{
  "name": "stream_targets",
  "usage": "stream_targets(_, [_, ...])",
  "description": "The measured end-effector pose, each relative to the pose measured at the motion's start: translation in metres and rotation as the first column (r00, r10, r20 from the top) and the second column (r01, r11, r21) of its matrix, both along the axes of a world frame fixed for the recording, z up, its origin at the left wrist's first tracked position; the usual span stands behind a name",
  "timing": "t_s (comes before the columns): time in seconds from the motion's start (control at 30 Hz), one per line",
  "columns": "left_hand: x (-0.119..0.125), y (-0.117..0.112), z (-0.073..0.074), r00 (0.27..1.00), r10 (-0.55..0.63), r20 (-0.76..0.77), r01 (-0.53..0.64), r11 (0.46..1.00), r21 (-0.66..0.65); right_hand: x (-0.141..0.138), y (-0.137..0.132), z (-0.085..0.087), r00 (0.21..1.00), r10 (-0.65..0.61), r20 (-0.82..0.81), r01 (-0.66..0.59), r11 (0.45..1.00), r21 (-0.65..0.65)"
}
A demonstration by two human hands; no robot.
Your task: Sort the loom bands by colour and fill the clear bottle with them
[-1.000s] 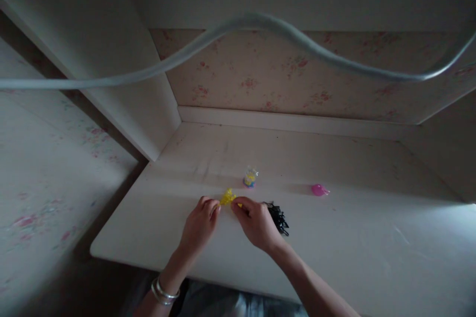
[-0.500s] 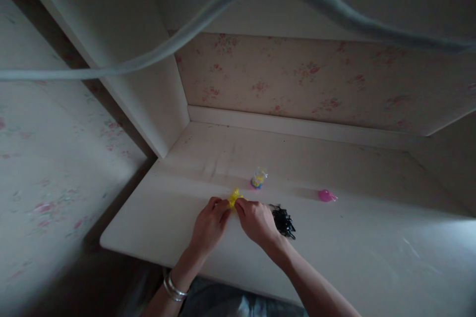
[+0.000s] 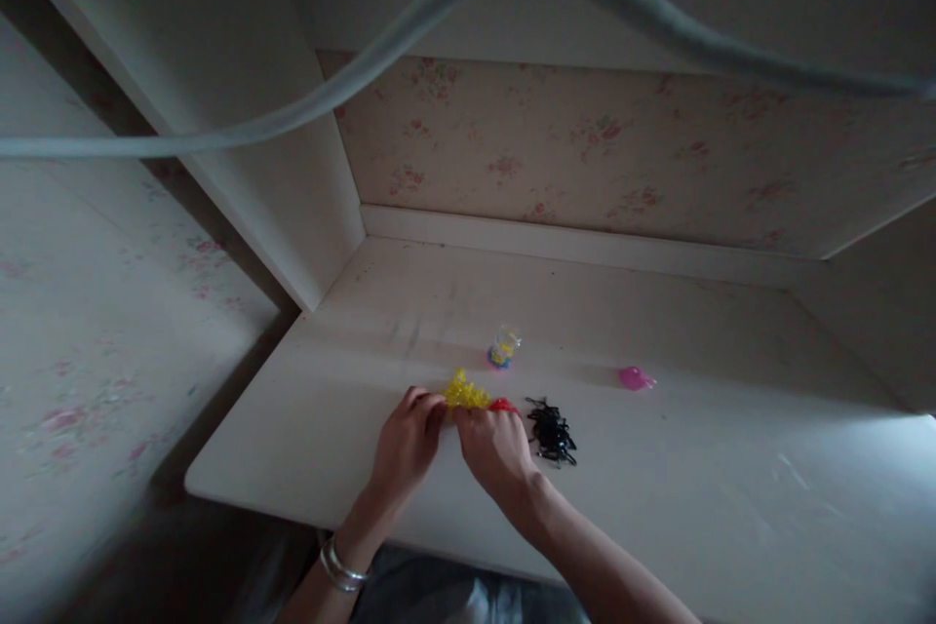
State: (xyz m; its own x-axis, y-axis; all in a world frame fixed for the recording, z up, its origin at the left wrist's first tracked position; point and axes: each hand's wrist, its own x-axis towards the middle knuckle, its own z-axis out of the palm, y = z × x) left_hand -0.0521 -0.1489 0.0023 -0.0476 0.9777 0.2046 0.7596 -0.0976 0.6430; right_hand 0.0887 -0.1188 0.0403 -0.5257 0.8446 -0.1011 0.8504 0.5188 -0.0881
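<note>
A loose yellow cluster of small loops [image 3: 466, 392], looking like elastic bands, sits on the white desktop between my hands. My left hand [image 3: 405, 439] has its fingers curled together at the cluster's left edge. With fingers bent, my right hand [image 3: 493, 448] pinches at the near side, its fingertips mostly hidden. Just beyond the right knuckles a red bundle [image 3: 504, 405] peeks out, partly covered by the hand. To the right of that hand lies a tangled black pile of loops [image 3: 554, 432].
A small clear container [image 3: 505, 347] with yellow, blue and pink in it stands behind the cluster. Farther right lies a pink knotted bundle [image 3: 636, 377]. A pale cable [image 3: 336, 97] crosses the upper view. The desk [image 3: 292, 409] has a rounded left front corner.
The yellow cluster has spread out from a compact bundle between the fingers. My right hand has shifted slightly left and nearer, and the red bundle now shows. The view has moved a little.
</note>
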Motion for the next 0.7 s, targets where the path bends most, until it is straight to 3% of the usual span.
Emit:
stream_targets(0.2, [-0.003, -0.001, -0.002, 0.994, 0.081, 0.079, -0.084, 0.996, 0.030, -0.003, 0.000, -0.002, 1.000, 0.028, -0.013, -0.028, 0.999, -0.026])
stream_targets(0.37, [-0.003, 0.000, -0.006, 0.995, 0.079, 0.061, -0.081, 0.996, 0.024, -0.003, -0.001, -0.002, 0.997, 0.033, -0.072, -0.033, 0.999, 0.004])
stream_targets(0.53, [-0.004, 0.001, -0.010, 0.996, 0.088, 0.013, -0.089, 0.995, 0.045, 0.002, -0.003, 0.003, 0.974, -0.064, -0.216, 0.065, 0.998, -0.001])
stream_targets(0.63, [-0.005, 0.002, -0.011, 0.996, 0.083, -0.013, -0.081, 0.992, 0.096, 0.011, -0.001, 0.010, 0.885, -0.156, -0.438, 0.115, 0.986, -0.119])
stream_targets(0.7, [-0.005, 0.002, -0.012, 0.996, 0.082, -0.018, -0.080, 0.991, 0.111, 0.020, 0.005, 0.017, 0.741, -0.264, -0.617, 0.109, 0.955, -0.277])
